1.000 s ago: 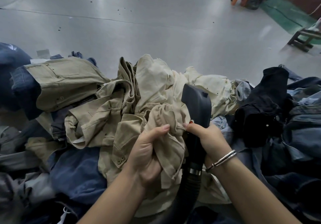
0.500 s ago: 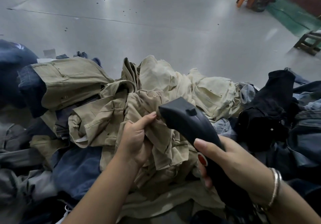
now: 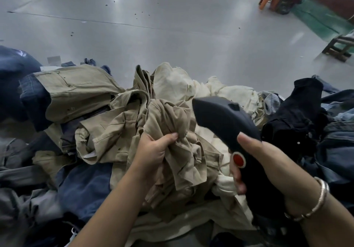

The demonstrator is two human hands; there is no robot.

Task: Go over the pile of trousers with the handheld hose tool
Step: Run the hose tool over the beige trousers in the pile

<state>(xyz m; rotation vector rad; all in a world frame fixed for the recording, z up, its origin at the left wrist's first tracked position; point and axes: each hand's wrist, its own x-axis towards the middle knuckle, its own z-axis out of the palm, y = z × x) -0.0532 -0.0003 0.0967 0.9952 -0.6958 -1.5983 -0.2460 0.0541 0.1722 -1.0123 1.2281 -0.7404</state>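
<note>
Left of the curled fingers of the left hand [image 3: 153,151], folded khaki trousers [image 3: 76,91] and blue denim [image 3: 84,185] lie spread toward the pile's edge, touching and overlapping one another. That hand grasps a bunched tan pair [image 3: 172,130], thumb on top and fingers wrapped under the cloth, probably to lift and tighten the fabric so the tool can meet a firm surface. Just right of those fingers, the black hose tool [image 3: 226,120] hangs above the cream trousers [image 3: 226,93], its broad head tilted toward the gathered tan cloth, close to it, though whether it touches cannot be told. The right hand [image 3: 268,162] is clenched round the tool's handle, thumb laid along the top near a red button [image 3: 239,160], likely ready to press it. A metal bangle [image 3: 318,200] sits on that wrist. Right of the gripping fingers, black trousers [image 3: 298,112] and more denim crowd close, leaving little side room. Beyond the fingertips, the pile ends at a grey floor [image 3: 172,32], which offers the freest direction for sweeping; a wooden stool [image 3: 339,47] stands well apart.
</note>
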